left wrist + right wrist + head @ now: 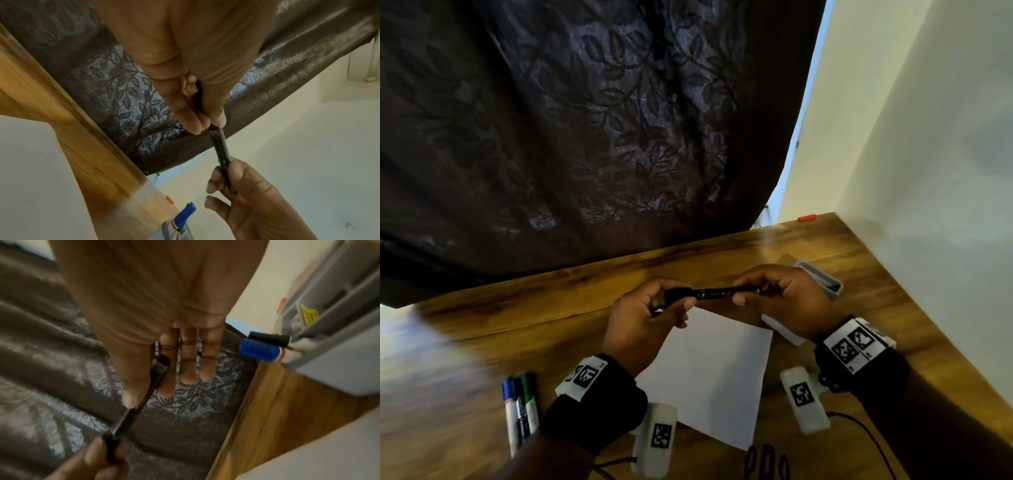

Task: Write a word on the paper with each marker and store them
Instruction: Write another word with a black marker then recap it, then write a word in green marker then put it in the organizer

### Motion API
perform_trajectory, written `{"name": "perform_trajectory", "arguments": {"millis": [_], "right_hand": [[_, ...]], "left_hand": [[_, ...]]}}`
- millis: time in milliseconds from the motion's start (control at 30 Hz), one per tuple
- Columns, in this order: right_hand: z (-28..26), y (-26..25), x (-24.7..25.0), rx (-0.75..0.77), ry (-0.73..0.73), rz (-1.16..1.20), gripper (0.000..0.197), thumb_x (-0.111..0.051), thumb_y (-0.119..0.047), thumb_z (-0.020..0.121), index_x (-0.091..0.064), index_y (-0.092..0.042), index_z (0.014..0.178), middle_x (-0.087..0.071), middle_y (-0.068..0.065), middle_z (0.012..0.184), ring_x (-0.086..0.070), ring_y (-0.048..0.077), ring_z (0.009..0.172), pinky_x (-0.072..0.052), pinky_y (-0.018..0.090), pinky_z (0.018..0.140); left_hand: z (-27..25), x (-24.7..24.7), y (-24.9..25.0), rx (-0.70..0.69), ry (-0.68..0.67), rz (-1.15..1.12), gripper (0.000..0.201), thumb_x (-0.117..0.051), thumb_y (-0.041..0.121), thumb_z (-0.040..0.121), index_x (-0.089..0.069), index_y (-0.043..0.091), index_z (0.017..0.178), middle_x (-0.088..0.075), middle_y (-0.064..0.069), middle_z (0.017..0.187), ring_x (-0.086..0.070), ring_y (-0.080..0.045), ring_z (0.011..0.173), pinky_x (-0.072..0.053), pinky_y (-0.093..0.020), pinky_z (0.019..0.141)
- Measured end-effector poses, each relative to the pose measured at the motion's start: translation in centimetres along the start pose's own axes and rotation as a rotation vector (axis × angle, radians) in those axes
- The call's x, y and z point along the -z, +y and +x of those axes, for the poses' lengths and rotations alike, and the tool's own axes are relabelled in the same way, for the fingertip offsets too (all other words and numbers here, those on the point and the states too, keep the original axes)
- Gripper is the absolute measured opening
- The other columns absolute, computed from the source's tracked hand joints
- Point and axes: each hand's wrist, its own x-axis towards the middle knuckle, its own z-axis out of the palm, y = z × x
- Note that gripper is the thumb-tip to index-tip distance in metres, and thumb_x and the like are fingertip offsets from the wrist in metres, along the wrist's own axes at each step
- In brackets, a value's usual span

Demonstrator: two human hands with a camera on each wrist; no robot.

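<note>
Above the white paper (712, 373), both hands hold a black marker (714, 294) level. My left hand (681, 301) grips its cap end; my right hand (746, 294) pinches the barrel between thumb and forefinger. The left wrist view shows the left hand (205, 123) closed on one end of the marker (221, 151). In the right wrist view the right hand (144, 386) pinches the marker (141, 400), its other fingers straight. I cannot tell whether the cap is fully seated. No writing shows on the visible part of the paper.
Blue, black and green markers (520, 407) lie side by side at the front left of the wooden table (551, 308). A grey box (329, 288) beside the right wall holds a blue marker (259, 350) and a black one. A dark curtain (585, 137) hangs behind.
</note>
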Motion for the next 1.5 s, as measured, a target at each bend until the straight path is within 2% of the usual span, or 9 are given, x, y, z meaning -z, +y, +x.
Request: {"name": "perform_trajectory", "arguments": {"millis": [100,167,233,400,567,667,833,1167,1500], "right_hand": [[0.1,-0.2,0.9,0.146,-0.162,-0.257,0.014,-0.079,-0.033,0.082,-0.070,-0.043,0.087,-0.071,-0.021,0.085,-0.066,0.001,0.083,-0.050,0.015,0.071],[0.2,0.0,1.0,0.250,-0.177,-0.372,0.002,-0.075,-0.036,0.085,-0.073,-0.037,0.086,-0.071,-0.017,0.084,-0.062,0.003,0.083,-0.046,0.016,0.070],[-0.2,0.9,1.5,0.314,-0.085,-0.402,0.017,-0.073,-0.038,0.085,-0.076,-0.023,0.090,-0.071,-0.005,0.090,-0.059,0.004,0.086,-0.047,0.018,0.074],[-1.2,4.0,6.4,0.017,0.191,-0.279,0.012,-0.075,-0.030,0.085,-0.075,-0.021,0.093,-0.072,-0.006,0.086,-0.066,0.004,0.078,-0.054,0.028,0.071],[-1.9,6.7,10.5,-0.123,0.391,-0.052,0.031,-0.078,-0.021,0.084,-0.067,-0.018,0.113,-0.071,-0.006,0.077,-0.068,0.007,0.079,-0.052,0.016,0.075],[-1.3,8.1,10.4,-0.163,0.403,-0.099,0.040,-0.076,-0.023,0.085,-0.059,-0.021,0.121,-0.072,-0.001,0.080,-0.070,0.009,0.082,-0.051,0.015,0.075],[0.9,9.5,9.8,-0.197,0.395,-0.222,0.033,-0.071,-0.046,0.081,-0.058,-0.035,0.109,-0.073,-0.007,0.084,-0.070,0.009,0.085,-0.058,0.042,0.082],[2.9,10.5,7.4,-0.229,0.202,-0.438,0.026,-0.073,-0.041,0.083,-0.067,-0.025,0.103,-0.068,-0.013,0.087,-0.065,0.008,0.085,-0.056,0.033,0.081],[2.0,9.4,8.1,-0.236,0.283,-0.405,0.028,-0.074,-0.036,0.082,-0.068,-0.027,0.108,-0.070,-0.013,0.093,-0.065,0.006,0.086,-0.055,0.031,0.085]], "left_hand": [[0.9,-1.8,1.1,-0.040,-0.070,0.093,0.017,-0.074,0.026,0.081,-0.070,0.022,0.097,-0.072,0.003,0.080,-0.069,-0.011,0.071,-0.056,-0.020,0.063],[1.6,-3.5,1.6,-0.086,-0.132,0.175,0.018,-0.074,0.029,0.081,-0.070,0.023,0.097,-0.071,0.009,0.080,-0.068,-0.005,0.071,-0.052,-0.014,0.060],[2.2,-5.2,2.0,-0.114,-0.176,0.214,0.021,-0.074,0.033,0.081,-0.069,0.024,0.100,-0.071,0.010,0.083,-0.068,-0.002,0.071,-0.051,-0.012,0.060],[3.2,-7.9,1.2,-0.133,-0.177,0.200,0.022,-0.073,0.028,0.083,-0.066,0.029,0.104,-0.070,0.011,0.089,-0.064,0.003,0.082,-0.050,-0.009,0.068],[3.7,-8.7,-0.7,-0.124,-0.156,0.298,0.017,-0.067,0.030,0.088,-0.065,0.030,0.105,-0.067,0.017,0.091,-0.061,0.009,0.089,-0.047,-0.006,0.071],[4.1,-9.0,-1.6,-0.115,-0.142,0.362,0.016,-0.064,0.033,0.089,-0.066,0.031,0.105,-0.066,0.019,0.092,-0.061,0.009,0.088,-0.047,-0.004,0.070],[4.1,-9.3,-2.4,-0.093,-0.137,0.412,0.016,-0.062,0.035,0.091,-0.067,0.032,0.105,-0.067,0.018,0.094,-0.063,0.002,0.088,-0.045,-0.009,0.074],[3.5,-8.4,-3.3,-0.113,-0.107,0.495,0.017,-0.058,0.032,0.093,-0.066,0.028,0.107,-0.067,0.016,0.093,-0.063,-0.001,0.083,-0.042,-0.004,0.068],[2.4,-6.0,-4.9,-0.084,-0.080,0.486,0.015,-0.059,0.031,0.092,-0.066,0.029,0.105,-0.069,0.015,0.094,-0.064,-0.004,0.086,-0.045,-0.012,0.072]]}}
